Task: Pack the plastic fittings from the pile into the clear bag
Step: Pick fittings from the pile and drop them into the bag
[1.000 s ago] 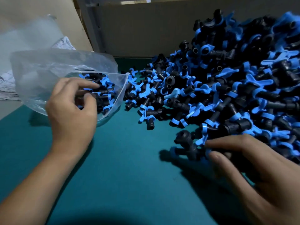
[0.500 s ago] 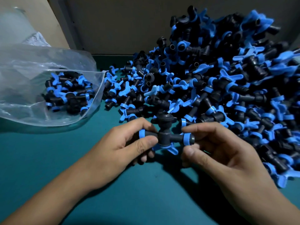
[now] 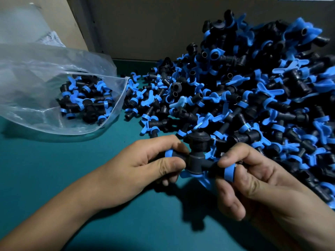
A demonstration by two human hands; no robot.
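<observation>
Black plastic with blue rings: one fitting (image 3: pixel 196 156) is held just above the green worktop (image 3: pixel 54 169), near its front edge. Its left stub is pinched by the left hand (image 3: pixel 145 165) and its right, blue-ringed stub by the right hand (image 3: pixel 253 180). The pile (image 3: pixel 244 91) is heaped at the right, against the back wall. The clear bag (image 3: pixel 45 84), part filled, lies at the back left, mouth towards the pile. Judged as the pick-and-check step; next the fitting must be carried left into that mouth.
</observation>
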